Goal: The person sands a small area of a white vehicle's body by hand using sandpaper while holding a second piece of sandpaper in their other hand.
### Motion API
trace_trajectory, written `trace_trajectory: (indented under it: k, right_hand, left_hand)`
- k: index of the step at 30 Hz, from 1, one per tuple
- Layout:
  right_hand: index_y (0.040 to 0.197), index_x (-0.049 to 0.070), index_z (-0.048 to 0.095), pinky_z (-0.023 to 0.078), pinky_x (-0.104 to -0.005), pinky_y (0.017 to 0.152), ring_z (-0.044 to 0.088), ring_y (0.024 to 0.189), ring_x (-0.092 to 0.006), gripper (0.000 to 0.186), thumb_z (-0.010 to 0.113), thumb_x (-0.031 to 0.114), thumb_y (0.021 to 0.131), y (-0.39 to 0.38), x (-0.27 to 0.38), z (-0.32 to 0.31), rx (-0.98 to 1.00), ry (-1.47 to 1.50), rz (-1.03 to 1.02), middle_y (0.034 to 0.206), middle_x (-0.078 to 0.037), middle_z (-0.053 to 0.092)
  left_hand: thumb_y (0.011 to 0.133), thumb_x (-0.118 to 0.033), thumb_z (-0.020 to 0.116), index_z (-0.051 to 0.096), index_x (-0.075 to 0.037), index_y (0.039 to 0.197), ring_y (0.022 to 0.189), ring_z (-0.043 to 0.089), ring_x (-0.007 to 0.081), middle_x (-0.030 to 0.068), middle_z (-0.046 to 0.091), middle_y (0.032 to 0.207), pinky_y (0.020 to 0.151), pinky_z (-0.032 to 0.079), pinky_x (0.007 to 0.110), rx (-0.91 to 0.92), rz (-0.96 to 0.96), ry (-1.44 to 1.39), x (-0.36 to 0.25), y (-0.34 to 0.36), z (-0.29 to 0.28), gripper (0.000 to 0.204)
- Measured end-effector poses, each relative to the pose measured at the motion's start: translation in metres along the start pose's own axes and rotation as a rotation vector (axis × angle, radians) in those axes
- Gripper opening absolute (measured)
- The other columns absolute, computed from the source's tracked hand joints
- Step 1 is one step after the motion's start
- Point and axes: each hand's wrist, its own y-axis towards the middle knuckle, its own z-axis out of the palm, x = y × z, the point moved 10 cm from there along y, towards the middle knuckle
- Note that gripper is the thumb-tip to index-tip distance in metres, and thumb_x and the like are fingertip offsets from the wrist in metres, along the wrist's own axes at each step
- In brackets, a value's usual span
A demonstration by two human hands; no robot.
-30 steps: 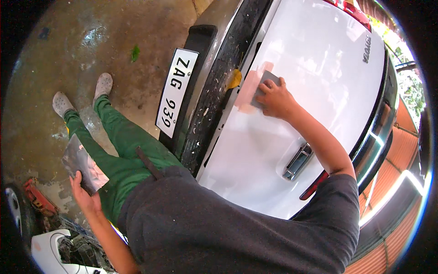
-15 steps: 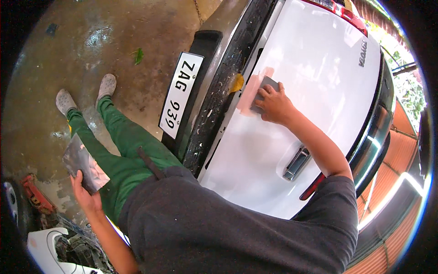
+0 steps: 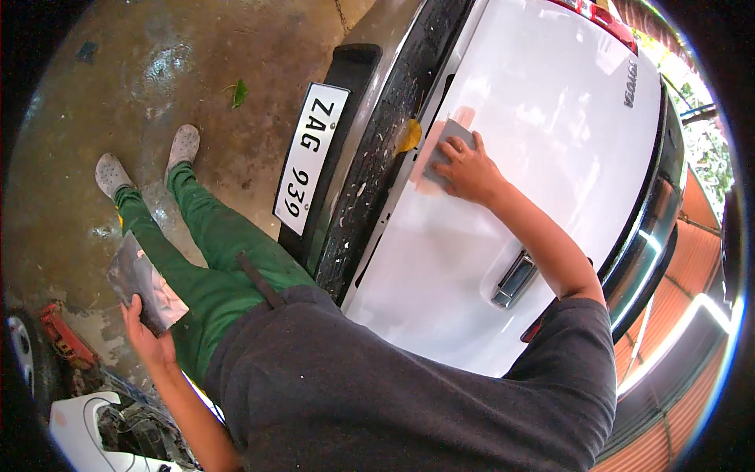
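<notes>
My right hand (image 3: 465, 169) presses a grey piece of sandpaper (image 3: 460, 132) flat against a pinkish filler patch (image 3: 429, 187) on the white tailgate (image 3: 440, 252). Its fingers are bent over the paper, which covers much of the patch. Down at my left side, my left hand (image 3: 149, 338) grips a thin, shiny grey sheet (image 3: 141, 275) by its lower edge, thumb on the face turned toward me. Pale pink smears or reflections show along one side of that sheet; its exact kind I cannot make out.
Below the tailgate runs the dark rear bumper (image 3: 370, 177), with a yellow leaf (image 3: 408, 136) on it and a licence plate (image 3: 311, 149). A chrome door handle (image 3: 515, 279) sits on the tailgate. A wheel (image 3: 27, 354), a red metal part (image 3: 67, 334) and a white panel (image 3: 79, 436) lie at lower left.
My right hand and the sandpaper have shifted slightly left and up over the filler patch. My left hand keeps the sheet in the same place.
</notes>
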Motion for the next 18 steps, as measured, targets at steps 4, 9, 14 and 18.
trace_trajectory:
  k: [4,9,14,18]
  right_hand:
    - [0.12,0.028,0.07,0.032,-0.0687,0.107,0.044,0.134,-0.0286,0.041,0.071,0.032,0.079,-0.001,0.0,0.006,0.012,0.0,0.016,0.136,-0.007,0.053]
    - [0.117,0.027,0.072,0.033,-0.0691,0.103,0.046,0.132,-0.0298,0.04,0.072,0.033,0.077,-0.015,0.0,-0.001,0.12,-0.023,0.057,0.131,-0.007,0.055]
    - [0.113,0.026,0.074,0.035,-0.0675,0.099,0.049,0.127,-0.0287,0.038,0.072,0.037,0.076,-0.023,-0.002,-0.006,0.302,-0.055,0.066,0.126,-0.006,0.058]
    - [0.112,0.025,0.074,0.035,-0.0658,0.097,0.05,0.124,-0.0286,0.038,0.072,0.039,0.076,-0.035,0.0,-0.01,0.404,-0.109,0.09,0.124,-0.005,0.059]
  left_hand:
    - [0.098,-0.015,0.057,0.046,-0.004,0.142,0.121,0.057,0.0254,0.0101,0.056,0.134,0.103,0.045,0.041,0.023,0.005,-0.003,0.0,0.001,0.001,0.047]
    - [0.098,-0.015,0.057,0.045,-0.004,0.141,0.121,0.057,0.0255,0.01,0.056,0.134,0.104,0.045,0.042,0.033,0.012,0.02,-0.002,-0.003,0.008,0.046]
    - [0.097,-0.018,0.06,0.051,-0.004,0.134,0.113,0.061,0.0238,0.0097,0.061,0.125,0.097,0.049,0.04,0.021,0.011,0.029,-0.003,-0.007,0.013,0.041]
    - [0.096,-0.018,0.061,0.051,-0.003,0.134,0.113,0.061,0.0238,0.0101,0.061,0.125,0.098,0.049,0.04,0.047,0.017,-0.001,-0.002,-0.004,0.005,0.041]
